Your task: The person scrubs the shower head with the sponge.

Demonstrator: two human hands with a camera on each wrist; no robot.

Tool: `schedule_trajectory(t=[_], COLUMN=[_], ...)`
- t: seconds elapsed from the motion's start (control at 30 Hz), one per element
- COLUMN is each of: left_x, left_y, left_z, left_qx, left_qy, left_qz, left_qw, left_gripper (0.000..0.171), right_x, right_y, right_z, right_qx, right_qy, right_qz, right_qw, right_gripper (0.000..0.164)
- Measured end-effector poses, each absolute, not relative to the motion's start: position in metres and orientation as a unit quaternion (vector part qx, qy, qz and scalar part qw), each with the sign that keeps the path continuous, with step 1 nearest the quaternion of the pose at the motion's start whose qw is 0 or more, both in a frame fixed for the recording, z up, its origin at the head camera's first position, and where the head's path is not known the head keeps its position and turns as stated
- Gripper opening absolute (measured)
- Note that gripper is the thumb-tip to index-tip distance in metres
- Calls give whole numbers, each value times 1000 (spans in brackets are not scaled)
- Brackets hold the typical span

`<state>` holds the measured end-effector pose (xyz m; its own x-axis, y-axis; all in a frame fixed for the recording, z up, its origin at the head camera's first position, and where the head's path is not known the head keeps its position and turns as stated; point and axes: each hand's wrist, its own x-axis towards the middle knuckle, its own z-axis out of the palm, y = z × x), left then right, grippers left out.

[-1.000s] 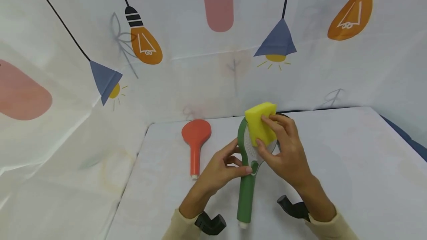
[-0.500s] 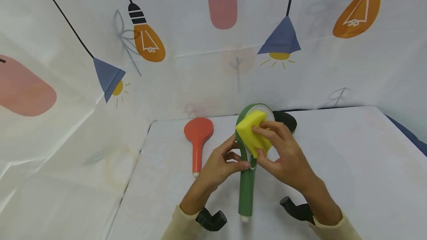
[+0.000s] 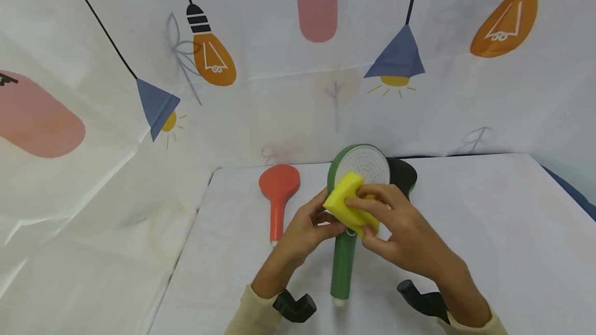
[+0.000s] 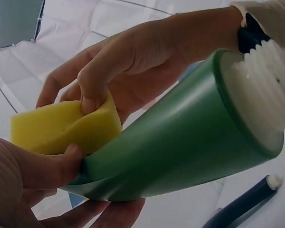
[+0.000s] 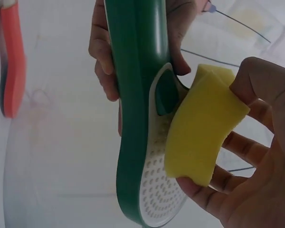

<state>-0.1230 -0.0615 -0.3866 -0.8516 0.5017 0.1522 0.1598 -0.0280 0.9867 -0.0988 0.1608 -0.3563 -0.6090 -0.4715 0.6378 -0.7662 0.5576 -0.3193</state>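
My left hand (image 3: 304, 231) grips a green shower head (image 3: 343, 268) round its neck, thumb on the front and fingers behind. Its round spray face (image 3: 368, 162) is white with small nozzles and points toward me; a white threaded end (image 4: 266, 85) shows in the left wrist view. Between the thumb and fingers of my right hand (image 3: 405, 229) is a yellow sponge (image 3: 346, 203), bent and pressed on the lower spray face and neck. In the right wrist view the sponge (image 5: 202, 128) covers part of the nozzles and lies beside the oval green button (image 5: 166, 92).
A red shower head (image 3: 278, 185) lies face down on the white table (image 3: 489, 231), left of my hands. Behind the green one lies a black shower head (image 3: 402, 173), partly hidden. A white cloth printed with lamps (image 3: 279, 118) stands along the table's back edge.
My right hand has slid the sponge down from the upper spray face to the neck, uncovering the upper nozzles. The left hand keeps its grip on the green shower head.
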Motion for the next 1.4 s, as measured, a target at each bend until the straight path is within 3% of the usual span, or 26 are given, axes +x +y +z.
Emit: schedule_trajectory(t=[0.17,0.33,0.47,0.57,0.7,0.87,1.27,1.4], left_x=[-125,-128,-133,-136,-137,-135,-137,-137], left_y=[-63,-64,-66,-67,-69,-71,-76,-78], left_z=[-388,-390,-391,-390,-387,-384,-383,-383], left_qx=[226,214,206,190,177,180,204,203], left_qy=[685,677,637,582,526,503,468,470], left_qz=[682,693,730,776,815,828,842,843], left_qw=[122,125,135,150,166,171,173,166], left_gripper=[75,76,74,75,78,89,91,93], right_x=[-95,-90,-90,-94,-105,-118,-122,-118], right_y=[166,182,196,201,199,188,163,157], right_z=[-354,-347,-344,-344,-345,-354,-364,-364], right_qx=[398,473,536,535,455,329,299,304], right_qy=[-848,-812,-742,-713,-743,-798,-827,-831], right_qz=[269,315,391,437,440,401,337,335], right_qw=[223,136,97,117,217,309,337,323], right_gripper=[56,67,65,57,45,51,53,53])
